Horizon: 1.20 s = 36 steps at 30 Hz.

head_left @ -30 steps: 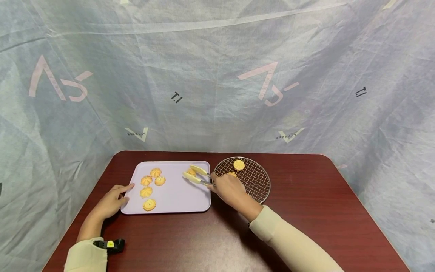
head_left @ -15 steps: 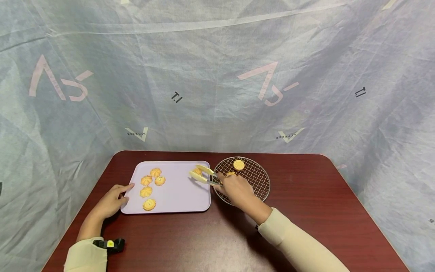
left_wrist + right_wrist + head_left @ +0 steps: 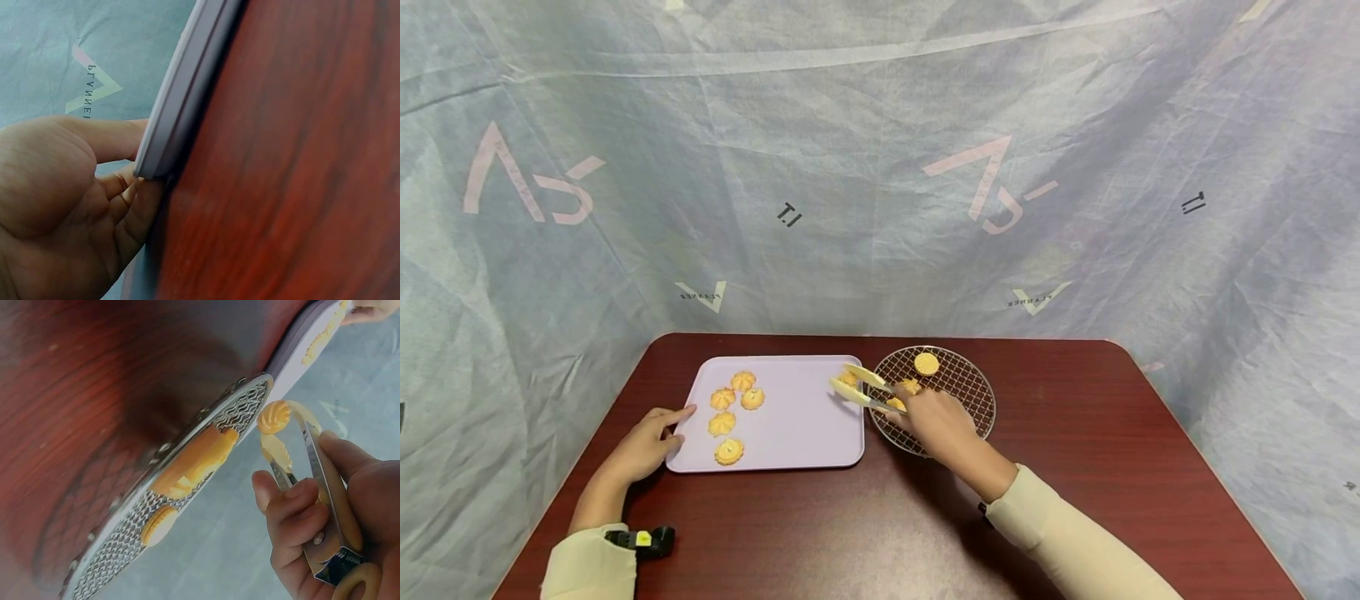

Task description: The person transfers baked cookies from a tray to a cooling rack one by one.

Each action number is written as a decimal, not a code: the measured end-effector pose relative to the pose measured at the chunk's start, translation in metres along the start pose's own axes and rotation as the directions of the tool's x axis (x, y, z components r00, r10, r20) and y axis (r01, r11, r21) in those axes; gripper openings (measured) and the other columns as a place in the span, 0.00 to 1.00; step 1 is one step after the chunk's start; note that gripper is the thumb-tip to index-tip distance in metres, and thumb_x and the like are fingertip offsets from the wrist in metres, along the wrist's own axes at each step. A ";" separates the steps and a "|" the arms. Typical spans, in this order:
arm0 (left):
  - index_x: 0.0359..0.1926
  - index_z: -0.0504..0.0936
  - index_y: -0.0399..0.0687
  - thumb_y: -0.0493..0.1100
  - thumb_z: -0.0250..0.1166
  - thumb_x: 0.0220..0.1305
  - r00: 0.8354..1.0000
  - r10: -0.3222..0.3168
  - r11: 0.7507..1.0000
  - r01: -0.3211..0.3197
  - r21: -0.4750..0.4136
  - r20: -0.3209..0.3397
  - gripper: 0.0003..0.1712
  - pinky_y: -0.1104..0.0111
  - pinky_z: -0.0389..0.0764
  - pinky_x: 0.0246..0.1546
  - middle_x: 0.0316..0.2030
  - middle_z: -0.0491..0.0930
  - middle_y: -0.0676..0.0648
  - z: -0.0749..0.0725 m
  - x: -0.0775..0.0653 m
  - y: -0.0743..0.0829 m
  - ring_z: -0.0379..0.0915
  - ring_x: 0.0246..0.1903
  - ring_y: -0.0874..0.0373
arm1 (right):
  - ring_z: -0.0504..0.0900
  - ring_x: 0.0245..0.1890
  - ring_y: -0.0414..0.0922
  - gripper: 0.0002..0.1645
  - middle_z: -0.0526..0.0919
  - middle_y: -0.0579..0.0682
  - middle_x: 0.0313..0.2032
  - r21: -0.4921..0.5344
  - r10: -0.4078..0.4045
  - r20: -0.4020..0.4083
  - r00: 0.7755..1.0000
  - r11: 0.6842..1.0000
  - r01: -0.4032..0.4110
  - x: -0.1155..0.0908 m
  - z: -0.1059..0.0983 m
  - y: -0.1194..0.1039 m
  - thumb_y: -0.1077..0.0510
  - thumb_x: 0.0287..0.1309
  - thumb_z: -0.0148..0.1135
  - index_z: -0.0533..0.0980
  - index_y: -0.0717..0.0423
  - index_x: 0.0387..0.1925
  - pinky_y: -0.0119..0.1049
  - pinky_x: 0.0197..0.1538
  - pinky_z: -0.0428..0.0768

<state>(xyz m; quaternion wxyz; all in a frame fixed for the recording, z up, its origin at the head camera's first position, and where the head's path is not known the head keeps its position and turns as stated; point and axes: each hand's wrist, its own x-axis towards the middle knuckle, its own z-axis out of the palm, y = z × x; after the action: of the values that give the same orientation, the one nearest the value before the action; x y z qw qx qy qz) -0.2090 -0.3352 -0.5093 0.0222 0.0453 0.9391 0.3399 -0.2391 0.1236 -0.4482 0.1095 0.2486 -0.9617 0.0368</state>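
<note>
My left hand (image 3: 647, 442) pinches the left edge of a pale lilac tray (image 3: 797, 437), with the thumb over the rim and fingers below it in the left wrist view. Several golden piped cookies (image 3: 722, 423) lie on the tray's left half. My right hand (image 3: 940, 423) grips metal tongs (image 3: 326, 481) with cream-coloured tips. Between those tips sits a swirled cookie (image 3: 274, 417), above the tray's right edge in the head view. The round wire rack (image 3: 966, 392) lies partly under my right hand and bears a round cookie (image 3: 927, 363) and others closer to the hand.
Tray and rack stand side by side toward the far edge of a dark red wooden table (image 3: 1075, 450). A grey printed cloth (image 3: 880, 167) hangs behind and around it. A black strap with a device (image 3: 651, 542) is on my left wrist.
My right hand has moved right with the tongs and the cookie, from over the tray's right part to its right edge. My left hand and the tray have stayed put.
</note>
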 end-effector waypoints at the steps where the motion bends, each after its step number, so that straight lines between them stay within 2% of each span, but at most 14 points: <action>1: 0.67 0.66 0.32 0.30 0.57 0.63 1.000 0.001 1.000 -0.001 0.000 -0.002 0.30 0.69 0.66 0.30 0.48 0.67 0.33 0.000 0.000 0.000 0.63 0.32 0.53 | 0.77 0.17 0.49 0.28 0.81 0.53 0.23 -0.002 -0.002 -0.004 1.000 1.000 0.002 -0.001 0.000 0.001 0.38 0.59 0.62 0.78 0.49 0.55 0.39 0.17 0.70; 6: 0.67 0.67 0.33 0.30 0.57 0.63 1.000 0.004 1.000 -0.004 0.007 -0.004 0.30 0.68 0.66 0.31 0.49 0.67 0.34 0.000 0.001 -0.002 0.63 0.33 0.53 | 0.75 0.15 0.48 0.30 0.81 0.52 0.21 -0.025 0.018 -0.005 1.000 1.000 -0.018 -0.008 -0.002 0.008 0.37 0.60 0.61 0.75 0.47 0.58 0.39 0.15 0.69; 11: 0.67 0.67 0.33 0.30 0.58 0.64 1.000 0.004 1.000 -0.004 0.014 -0.004 0.30 0.68 0.66 0.32 0.49 0.67 0.33 0.000 0.000 -0.002 0.64 0.35 0.52 | 0.71 0.13 0.45 0.32 0.78 0.49 0.19 -0.005 0.047 0.013 0.999 0.999 -0.047 -0.014 -0.006 0.014 0.39 0.62 0.60 0.72 0.46 0.64 0.38 0.16 0.67; 16: 0.67 0.67 0.33 0.30 0.58 0.64 1.000 0.004 1.000 -0.004 0.015 -0.003 0.30 0.67 0.67 0.33 0.49 0.67 0.33 0.000 0.000 -0.002 0.65 0.36 0.51 | 0.68 0.14 0.43 0.30 0.72 0.43 0.16 0.012 0.048 0.010 0.999 0.999 -0.048 -0.020 -0.011 0.022 0.39 0.63 0.59 0.74 0.47 0.62 0.37 0.17 0.67; 23: 0.68 0.67 0.33 0.30 0.57 0.64 1.000 0.003 1.000 -0.003 0.014 -0.003 0.30 0.67 0.66 0.33 0.49 0.67 0.33 0.000 0.000 -0.001 0.64 0.35 0.51 | 0.82 0.24 0.52 0.27 0.83 0.52 0.27 -0.013 0.071 0.000 0.997 0.997 -0.071 -0.032 -0.018 0.034 0.40 0.62 0.60 0.75 0.47 0.58 0.45 0.22 0.77; 25: 0.68 0.67 0.33 0.30 0.57 0.64 1.000 0.004 1.000 -0.004 0.015 -0.004 0.30 0.67 0.66 0.33 0.49 0.67 0.33 0.000 -0.001 0.000 0.64 0.36 0.51 | 0.82 0.25 0.53 0.28 0.84 0.52 0.28 -0.007 0.092 0.010 0.996 0.996 -0.092 -0.035 -0.020 0.038 0.39 0.62 0.60 0.75 0.46 0.59 0.45 0.22 0.77; 31: 0.67 0.67 0.33 0.30 0.58 0.63 1.000 0.005 1.000 -0.005 0.024 -0.004 0.30 0.64 0.67 0.37 0.50 0.68 0.32 0.000 -0.001 -0.001 0.65 0.40 0.48 | 0.79 0.19 0.56 0.29 0.85 0.56 0.29 -0.013 0.124 0.026 0.992 0.992 -0.124 -0.045 -0.023 0.051 0.37 0.63 0.58 0.75 0.46 0.59 0.45 0.18 0.73; 36: 0.67 0.68 0.33 0.30 0.58 0.63 1.000 0.012 0.999 -0.011 0.033 -0.013 0.30 0.63 0.67 0.38 0.50 0.68 0.32 0.000 0.000 -0.001 0.66 0.41 0.47 | 0.80 0.20 0.57 0.29 0.85 0.56 0.30 -0.005 0.158 0.038 0.987 0.987 -0.158 -0.053 -0.026 0.061 0.38 0.62 0.60 0.75 0.46 0.61 0.47 0.19 0.74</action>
<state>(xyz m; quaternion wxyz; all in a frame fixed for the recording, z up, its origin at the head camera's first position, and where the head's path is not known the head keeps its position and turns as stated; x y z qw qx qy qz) -0.2089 -0.3359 -0.5101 0.0134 0.0487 0.9443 0.3251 -0.2187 0.2052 -0.4364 0.0881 0.1722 -0.9803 0.0397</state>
